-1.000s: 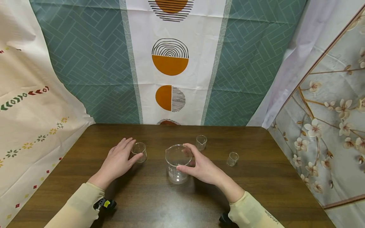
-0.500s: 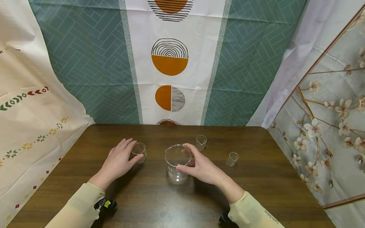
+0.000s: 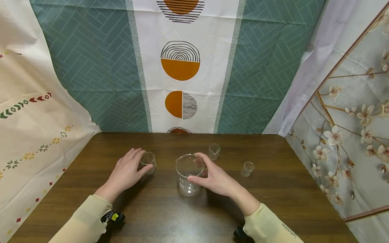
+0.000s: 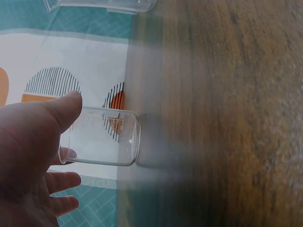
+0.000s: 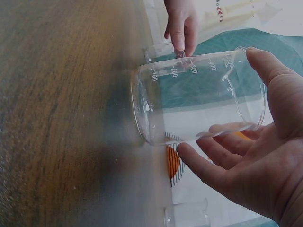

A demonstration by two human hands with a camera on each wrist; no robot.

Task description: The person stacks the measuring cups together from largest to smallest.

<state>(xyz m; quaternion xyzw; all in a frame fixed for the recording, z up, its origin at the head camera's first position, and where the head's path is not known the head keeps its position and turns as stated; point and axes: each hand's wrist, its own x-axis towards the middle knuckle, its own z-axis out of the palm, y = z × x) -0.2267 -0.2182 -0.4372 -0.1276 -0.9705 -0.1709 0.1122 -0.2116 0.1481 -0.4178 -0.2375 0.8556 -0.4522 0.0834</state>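
At left on the wooden table (image 3: 161, 219), the left hand (image 3: 126, 172) held a medium glass beaker (image 3: 151, 159) around its rim. The right hand (image 3: 216, 178) gripped the large graduated beaker (image 3: 186, 180) near its rim, centrally; a small beaker (image 3: 214, 152) and the smallest beaker (image 3: 247, 169) stood right.

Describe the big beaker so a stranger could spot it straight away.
Start at the brown table, then find the right hand near its middle. That hand holds a clear glass beaker, taller and wider than the other three beakers.
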